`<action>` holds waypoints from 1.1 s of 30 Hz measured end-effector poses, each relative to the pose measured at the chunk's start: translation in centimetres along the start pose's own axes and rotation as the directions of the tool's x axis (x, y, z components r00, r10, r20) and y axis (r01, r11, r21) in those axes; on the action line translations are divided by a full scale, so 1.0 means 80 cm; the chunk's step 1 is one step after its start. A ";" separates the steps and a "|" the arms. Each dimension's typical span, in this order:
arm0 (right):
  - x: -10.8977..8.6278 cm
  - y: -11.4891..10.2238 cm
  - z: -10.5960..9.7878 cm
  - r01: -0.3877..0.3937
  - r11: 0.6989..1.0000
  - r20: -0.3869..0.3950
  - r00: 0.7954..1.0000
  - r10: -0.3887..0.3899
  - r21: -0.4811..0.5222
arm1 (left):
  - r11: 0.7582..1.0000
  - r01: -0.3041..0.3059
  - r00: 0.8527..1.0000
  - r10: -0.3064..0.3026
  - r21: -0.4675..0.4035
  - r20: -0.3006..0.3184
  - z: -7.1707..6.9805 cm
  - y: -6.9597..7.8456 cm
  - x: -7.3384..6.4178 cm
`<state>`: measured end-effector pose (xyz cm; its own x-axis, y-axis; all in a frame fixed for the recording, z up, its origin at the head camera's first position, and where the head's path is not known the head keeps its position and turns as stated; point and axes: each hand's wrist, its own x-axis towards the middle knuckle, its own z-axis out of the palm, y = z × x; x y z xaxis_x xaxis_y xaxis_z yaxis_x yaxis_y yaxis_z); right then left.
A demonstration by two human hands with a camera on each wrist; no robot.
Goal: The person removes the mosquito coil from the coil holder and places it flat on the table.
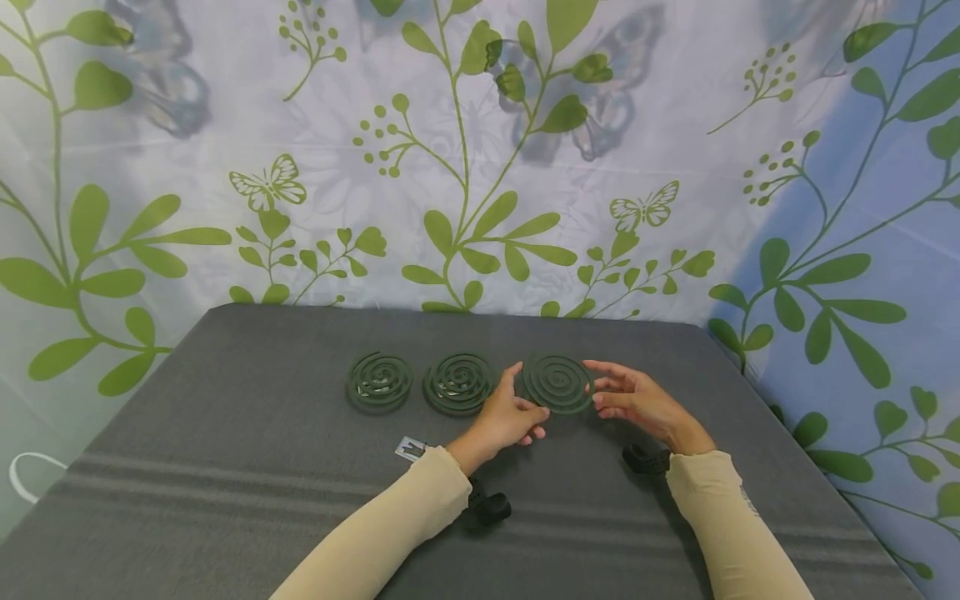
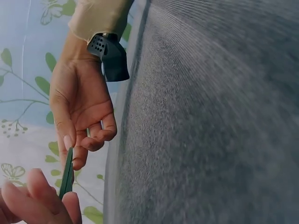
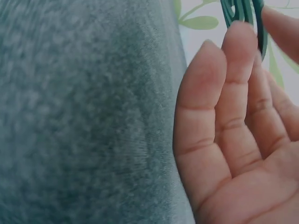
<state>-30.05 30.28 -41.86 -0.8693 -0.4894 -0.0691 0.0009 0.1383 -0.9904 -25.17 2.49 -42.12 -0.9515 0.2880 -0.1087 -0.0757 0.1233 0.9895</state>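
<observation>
Both hands hold a dark green mosquito coil (image 1: 558, 384) by its edges, raised over the grey table. My left hand (image 1: 510, 421) pinches its left edge, and my right hand (image 1: 641, 402) has thumb and fingers at the right edge. In the left wrist view the coil (image 2: 68, 171) shows edge-on as a thin green strip between the two hands. The right wrist view catches only part of the coil (image 3: 237, 11) beyond the fingertips. To the left, two more mosquito coils, a middle one (image 1: 459, 382) and a far-left one (image 1: 379, 382), lie side by side on the table.
A small silvery metal piece (image 1: 411, 448) lies on the grey cloth-covered table (image 1: 247, 417), partly behind the left sleeve. Behind the table hangs a white curtain (image 1: 315, 142) with green leaves and butterflies. A white loop (image 1: 30, 475) shows past the left table edge.
</observation>
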 end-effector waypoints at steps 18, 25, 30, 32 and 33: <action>0.007 0.002 0.004 -0.133 0.990 -0.095 0.987 0.129 -0.042 | 0.955 0.177 0.984 -0.172 -0.238 0.042 0.013 -0.006 0.021; 0.011 0.003 0.011 -0.173 0.979 -0.163 0.975 0.154 -0.111 | 0.952 0.172 0.985 -0.170 -0.251 0.030 0.015 -0.008 0.024; 0.015 0.008 0.016 -0.200 0.957 -0.217 0.964 0.154 -0.210 | 0.948 0.188 0.982 -0.189 -0.256 0.023 0.015 -0.010 0.023; 0.017 0.010 0.017 -0.201 0.950 -0.233 0.962 0.145 -0.237 | 0.948 0.195 0.980 -0.196 -0.250 0.024 0.015 -0.010 0.023; 0.017 0.010 0.018 -0.204 0.949 -0.243 0.959 0.144 -0.242 | 0.949 0.198 0.980 -0.198 -0.246 0.025 0.014 -0.009 0.022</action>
<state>-30.53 28.50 -42.96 -0.9539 -0.2404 -0.1797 0.0583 0.4391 -0.8966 -26.45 4.01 -43.16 -0.9100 0.2812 -0.3047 -0.3336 -0.0600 0.9408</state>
